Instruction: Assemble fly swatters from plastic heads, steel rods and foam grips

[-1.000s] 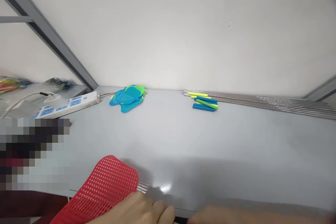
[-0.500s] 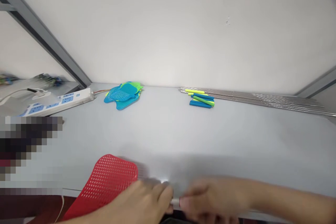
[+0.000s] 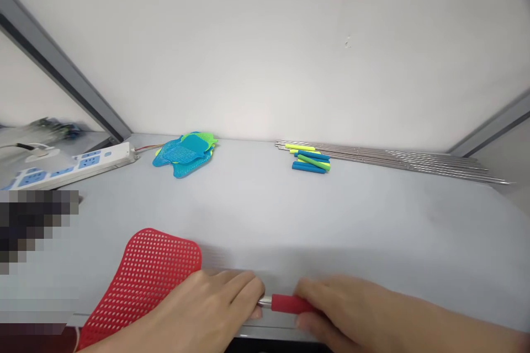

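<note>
A red fly swatter lies across the front of the table, its mesh head (image 3: 143,273) to the left and partly behind my left forearm. My left hand (image 3: 217,300) is closed around its thin metal rod (image 3: 265,301), knuckles up. On the rod's right part sits a red tubular grip (image 3: 285,303). My right hand (image 3: 337,309) is closed on that grip and hides its right end. A short piece of bare rod shows between the two hands.
Blue, green and yellow swatter heads (image 3: 188,151) are piled at the back left. Loose coloured grips (image 3: 310,160) lie beside several metal rods (image 3: 393,160) along the wall. A white power strip (image 3: 111,154) stands at left, near a pixelated dark patch (image 3: 33,226).
More of the red grip now shows between my hands. Both hands sit slightly higher in the view, and the swatter head appears further left and up. The whole view has shifted a little.
</note>
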`<state>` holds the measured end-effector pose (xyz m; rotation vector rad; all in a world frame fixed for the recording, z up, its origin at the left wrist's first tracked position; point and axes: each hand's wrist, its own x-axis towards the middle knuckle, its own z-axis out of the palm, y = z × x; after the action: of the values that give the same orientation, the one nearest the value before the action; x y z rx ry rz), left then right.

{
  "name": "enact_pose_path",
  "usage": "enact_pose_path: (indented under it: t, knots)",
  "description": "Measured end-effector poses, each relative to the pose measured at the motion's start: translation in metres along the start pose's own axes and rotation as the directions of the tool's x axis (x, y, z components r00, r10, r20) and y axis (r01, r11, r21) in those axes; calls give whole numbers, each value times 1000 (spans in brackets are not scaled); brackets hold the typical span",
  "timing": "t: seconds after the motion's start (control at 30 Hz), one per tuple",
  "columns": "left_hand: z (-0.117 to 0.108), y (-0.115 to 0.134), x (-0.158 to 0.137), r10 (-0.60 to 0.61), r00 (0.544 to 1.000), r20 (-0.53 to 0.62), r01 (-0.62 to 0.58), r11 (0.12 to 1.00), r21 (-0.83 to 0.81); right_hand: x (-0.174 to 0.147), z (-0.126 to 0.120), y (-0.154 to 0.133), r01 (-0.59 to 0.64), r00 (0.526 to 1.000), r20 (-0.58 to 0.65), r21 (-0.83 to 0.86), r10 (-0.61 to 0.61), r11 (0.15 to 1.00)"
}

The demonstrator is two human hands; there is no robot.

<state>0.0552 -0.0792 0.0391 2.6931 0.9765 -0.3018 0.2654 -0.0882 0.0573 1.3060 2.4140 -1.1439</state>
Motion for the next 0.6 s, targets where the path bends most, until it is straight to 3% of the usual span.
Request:
enact_pose_path:
  t: [0.1,0.23,0.4,0.53,0.6]
  knots:
    - [1,1,1,11,1000,23,-11,999,30,3,2,-4,22,997,72,-63,-18,998]
    - [5,1,1,63,998,2,-62,994,84,10,21,3,60,997,-32,-154,-66,986]
    - [7,8,2,112,993,29,-115,981,153,18,44,13,85,993,-70,-147,-96,985]
    - [8,15,5,141,987,74,-153,971,182,26,58,19,107,994,35,-75,-104,992]
    - [9,16,7,158,984,78,-170,965,198,30,64,22,102,995,29,-94,-99,990]
